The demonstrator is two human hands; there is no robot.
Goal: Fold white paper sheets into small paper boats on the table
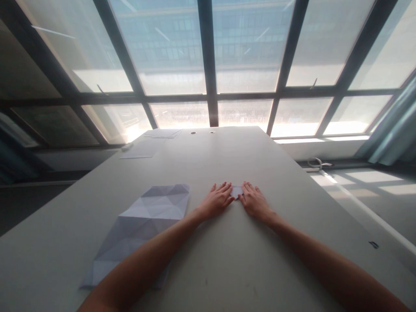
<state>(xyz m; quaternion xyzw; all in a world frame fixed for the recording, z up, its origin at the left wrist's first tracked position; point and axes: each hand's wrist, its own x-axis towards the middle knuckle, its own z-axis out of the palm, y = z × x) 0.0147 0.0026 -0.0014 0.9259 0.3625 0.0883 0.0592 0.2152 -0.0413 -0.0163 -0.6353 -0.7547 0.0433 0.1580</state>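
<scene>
A small piece of folded white paper (pixel 236 192) lies on the white table, between my two hands. My left hand (pixel 218 200) rests flat on its left side, fingers stretched out and pointing away from me. On the right side, my right hand (pixel 254 200) lies palm down in the same way, its fingertips touching the paper's edge. Both thumbs come close together at the near edge, where a dark bit shows. The fingers cover the paper's sides. Left of my hands is a large creased sheet of paper (pixel 152 206), partly hidden under my left forearm.
The white table (pixel 240 156) stretches away to large framed windows (pixel 247 47). Flat white sheets (pixel 138 149) lie at its far left, by a small whitish item. Two holes sit near the far edge. A coiled white cable (pixel 315 163) is beyond the right edge, near a curtain (pixel 390 125).
</scene>
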